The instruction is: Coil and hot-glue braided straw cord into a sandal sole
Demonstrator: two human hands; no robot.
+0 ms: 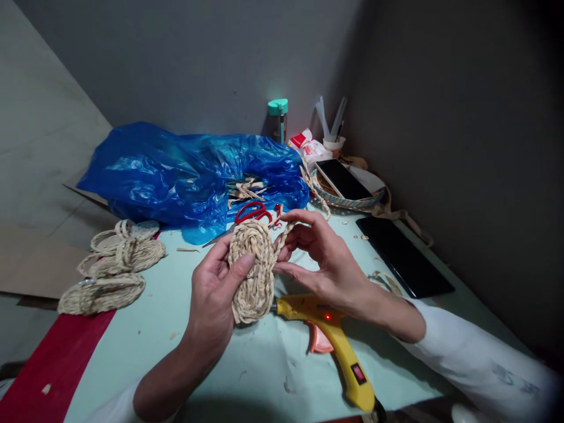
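Note:
My left hand (pixel 215 288) is closed round the left edge of an oval coil of braided straw (pixel 252 282), its thumb pressed on the face. My right hand (pixel 317 258) pinches the loose braid end (pixel 284 235) at the coil's upper right. Below my right hand lies a yellow hot glue gun (pixel 328 317) with a lit red light and an orange trigger; its nozzle points at the coil's lower right edge. Red-handled scissors (pixel 252 212) rest just behind the coil, their blades partly hidden.
A blue plastic bag (pixel 176 170) with straw strips covers the back. Small woven straw sandals (pixel 110 264) sit at the left. A black tablet-like slab (pixel 403 255) lies right, near a phone (pixel 343 180) on a round basket (pixel 328 200). A green-lidded bottle (pixel 278 120) stands by the wall.

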